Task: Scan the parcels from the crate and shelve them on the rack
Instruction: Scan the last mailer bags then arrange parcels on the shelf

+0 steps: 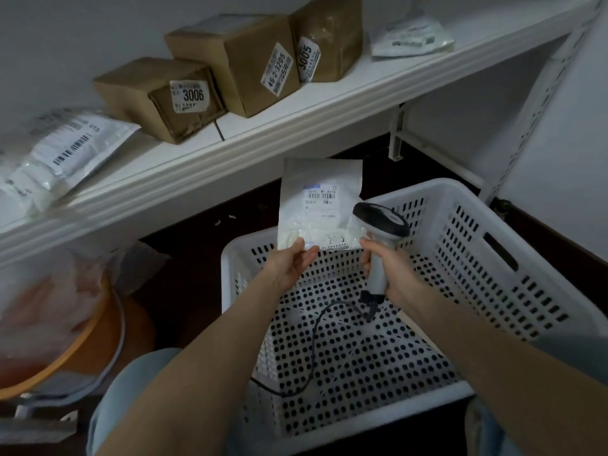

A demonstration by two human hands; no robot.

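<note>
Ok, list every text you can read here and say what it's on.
"3006": label on the left brown cardboard box.
"46-2-3205": label on the middle brown cardboard box.
"3005": label on the right brown cardboard box.
"M1 A218", probably: white plastic mailer pinched in the left hand; remaining print too small.
White plastic bag left of the boxes: barcode label, text blurred.
Grey handheld scanner in the right hand: no readable text.

Small print on parcel (320, 205) illegible.

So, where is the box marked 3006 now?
The 3006 box sits upper left in the head view, on the rack shelf, between a white mailer bag and the box marked 46-2-3205.
</note>
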